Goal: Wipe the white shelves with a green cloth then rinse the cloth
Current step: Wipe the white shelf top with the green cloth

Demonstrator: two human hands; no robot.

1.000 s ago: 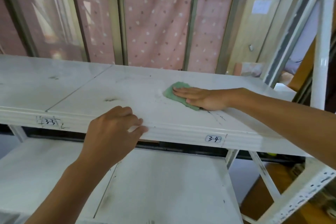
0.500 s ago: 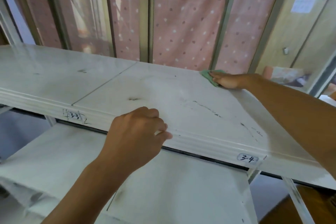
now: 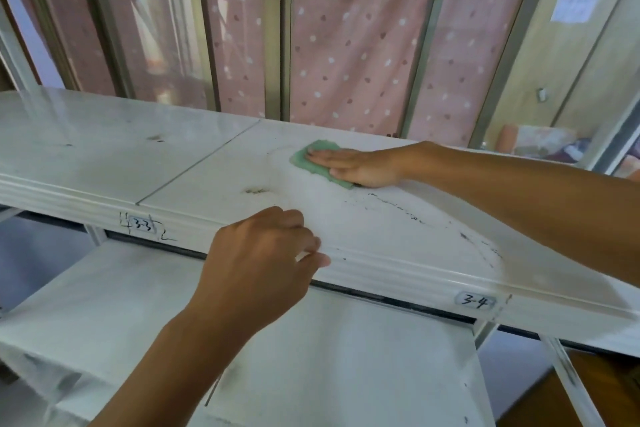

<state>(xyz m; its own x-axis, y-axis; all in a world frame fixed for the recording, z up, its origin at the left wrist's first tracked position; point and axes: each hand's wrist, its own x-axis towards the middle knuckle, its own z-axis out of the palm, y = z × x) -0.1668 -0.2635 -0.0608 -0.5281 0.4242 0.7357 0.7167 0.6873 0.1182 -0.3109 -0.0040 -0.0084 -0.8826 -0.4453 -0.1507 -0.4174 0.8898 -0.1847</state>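
Observation:
The green cloth (image 3: 313, 163) lies flat on the upper white shelf (image 3: 104, 156), near its back middle. My right hand (image 3: 353, 166) presses down on it with straight fingers, covering its right half. My left hand (image 3: 259, 263) is curled over the shelf's front lip, fingers bent on the edge. Thin arcs of dark grime and a damp sheen cross the shelf surface to the right of the cloth. A lower white shelf (image 3: 346, 367) sits beneath.
Labels "3-3" (image 3: 143, 226) and "3-4" (image 3: 476, 302) are stuck on the front lip. A window with metal frames and a pink dotted curtain (image 3: 356, 45) stands right behind the shelf. White diagonal braces (image 3: 568, 381) run at the lower right, above a wooden floor.
My right hand slid the cloth from the shelf's back edge toward the left and front. My left hand stayed on the front lip. The view shifted slightly.

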